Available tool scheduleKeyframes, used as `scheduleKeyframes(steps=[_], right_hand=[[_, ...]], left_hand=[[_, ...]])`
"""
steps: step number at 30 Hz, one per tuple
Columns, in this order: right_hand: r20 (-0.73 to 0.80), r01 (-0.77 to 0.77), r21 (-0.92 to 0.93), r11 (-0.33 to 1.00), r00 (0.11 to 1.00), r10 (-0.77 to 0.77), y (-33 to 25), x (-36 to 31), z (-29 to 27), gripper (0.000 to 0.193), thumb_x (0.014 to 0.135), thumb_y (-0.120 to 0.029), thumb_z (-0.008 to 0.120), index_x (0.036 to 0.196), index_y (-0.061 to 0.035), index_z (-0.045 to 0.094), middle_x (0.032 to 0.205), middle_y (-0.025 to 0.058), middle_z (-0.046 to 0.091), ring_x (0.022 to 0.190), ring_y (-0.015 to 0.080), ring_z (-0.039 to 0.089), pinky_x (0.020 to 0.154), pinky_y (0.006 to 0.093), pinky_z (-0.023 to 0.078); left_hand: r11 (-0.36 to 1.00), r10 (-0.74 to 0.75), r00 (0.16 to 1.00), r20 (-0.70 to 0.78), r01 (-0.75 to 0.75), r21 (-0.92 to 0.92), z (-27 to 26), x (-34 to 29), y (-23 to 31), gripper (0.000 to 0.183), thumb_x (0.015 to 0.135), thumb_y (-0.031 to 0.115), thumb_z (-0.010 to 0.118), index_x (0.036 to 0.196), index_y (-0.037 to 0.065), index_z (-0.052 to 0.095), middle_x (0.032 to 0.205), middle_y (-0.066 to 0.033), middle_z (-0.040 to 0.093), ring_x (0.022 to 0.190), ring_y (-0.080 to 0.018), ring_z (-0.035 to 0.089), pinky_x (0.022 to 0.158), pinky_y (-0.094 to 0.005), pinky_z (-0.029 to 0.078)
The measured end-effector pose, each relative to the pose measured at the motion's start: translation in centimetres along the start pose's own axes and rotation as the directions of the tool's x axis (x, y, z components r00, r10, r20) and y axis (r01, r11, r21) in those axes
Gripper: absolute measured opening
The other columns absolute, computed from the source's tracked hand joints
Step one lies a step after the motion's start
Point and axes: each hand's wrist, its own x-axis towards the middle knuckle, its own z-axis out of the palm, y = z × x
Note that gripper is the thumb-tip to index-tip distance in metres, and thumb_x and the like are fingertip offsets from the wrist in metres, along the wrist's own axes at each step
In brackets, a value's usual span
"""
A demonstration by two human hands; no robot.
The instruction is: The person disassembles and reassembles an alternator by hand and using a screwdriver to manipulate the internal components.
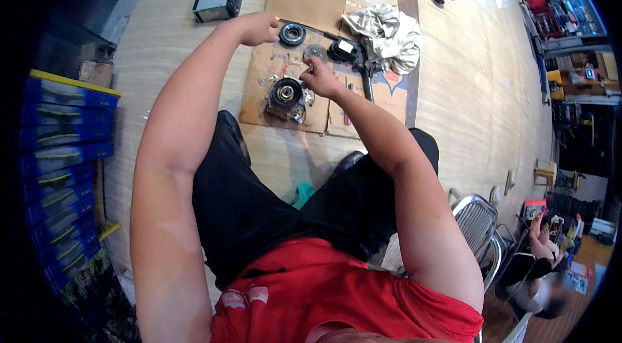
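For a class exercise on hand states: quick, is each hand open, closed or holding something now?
Left hand: open, fingers parted beside the black ring.
Right hand: fingers curled near the grey disc; whether it holds anything cannot be told.

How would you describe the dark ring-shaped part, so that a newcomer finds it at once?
Find the cardboard on the floor. Beside the left hand lies the dark ring-shaped part, darker than the grey disc and smaller than the metal housing.

Bright light leaves a pale sheen on the floor [479,77]; edges bend toward black corners, and the blue boxes [65,168] at left look dimmer.
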Motion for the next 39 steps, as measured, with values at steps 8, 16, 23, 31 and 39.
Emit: scheduleKeyframes(steps=[8, 16, 23, 31, 39], right_hand=[[-0.054, 0.050, -0.010, 0.999, 0.997, -0.051, 0.4, -0.6, 0.1, 0.048, 0.079, -0.007, 0.054, 0.122, 0.0050, 0.035, 0.072, 0.0157, 0.059, 0.063, 0.0219, 0.060, 0.059, 0.0348, 0.048], [0.011, 0.232, -0.422, 0.877, 0.968, -0.251, 0.7, -0.3, 0.1, 0.051, 0.078, 0.000, 0.050, 0.124, 0.0009, 0.028, 0.083, 0.0183, 0.062, 0.078, 0.0293, 0.062, 0.065, 0.0359, 0.049], [0.031, 0.161, -0.365, 0.917, 0.986, -0.161, -1.6, -1.2, -0.1, 0.051, 0.075, 0.003, 0.051, 0.124, -0.0090, 0.044, 0.096, 0.0175, 0.062, 0.087, 0.0333, 0.061, 0.076, 0.0390, 0.049], [0.084, 0.190, -0.392, 0.900, 0.982, -0.171, -2.1, -1.5, -0.6, 0.041, 0.075, 0.001, 0.051, 0.115, -0.0049, 0.054, 0.100, 0.0174, 0.062, 0.092, 0.0303, 0.061, 0.079, 0.0371, 0.049], [0.065, 0.197, -0.445, 0.873, 0.980, -0.188, -2.0, -1.1, 0.2, 0.028, 0.080, -0.008, 0.051, 0.106, -0.0036, 0.058, 0.096, 0.0211, 0.062, 0.093, 0.0355, 0.060, 0.080, 0.0405, 0.047]], left_hand=[[0.999, 0.004, 0.999, 0.040, -0.006, 0.050, -0.6, -0.5, 1.0, 0.052, 0.078, 0.037, 0.062, 0.120, 0.006, 0.054, 0.118, -0.0185, 0.055, 0.109, -0.0320, 0.053, 0.094, -0.0372, 0.041], [0.998, 0.000, 1.000, 0.025, -0.002, 0.065, -1.0, -1.1, 1.0, 0.053, 0.080, 0.036, 0.062, 0.121, 0.003, 0.053, 0.119, -0.0177, 0.055, 0.111, -0.0307, 0.052, 0.094, -0.0363, 0.041], [0.998, 0.003, 1.000, 0.027, -0.005, 0.063, -0.8, -1.5, 0.4, 0.054, 0.080, 0.036, 0.062, 0.121, 0.003, 0.052, 0.120, -0.0179, 0.055, 0.111, -0.0302, 0.052, 0.094, -0.0360, 0.041], [0.998, 0.006, 1.000, 0.027, -0.008, 0.062, -1.0, -1.3, 0.9, 0.055, 0.080, 0.038, 0.061, 0.121, 0.003, 0.053, 0.119, -0.0182, 0.055, 0.111, -0.0301, 0.052, 0.093, -0.0363, 0.041], [0.998, 0.015, 0.999, 0.037, -0.018, 0.068, -1.1, -2.1, 0.8, 0.055, 0.080, 0.039, 0.061, 0.122, 0.005, 0.052, 0.120, -0.0179, 0.054, 0.111, -0.0310, 0.052, 0.094, -0.0365, 0.041]])
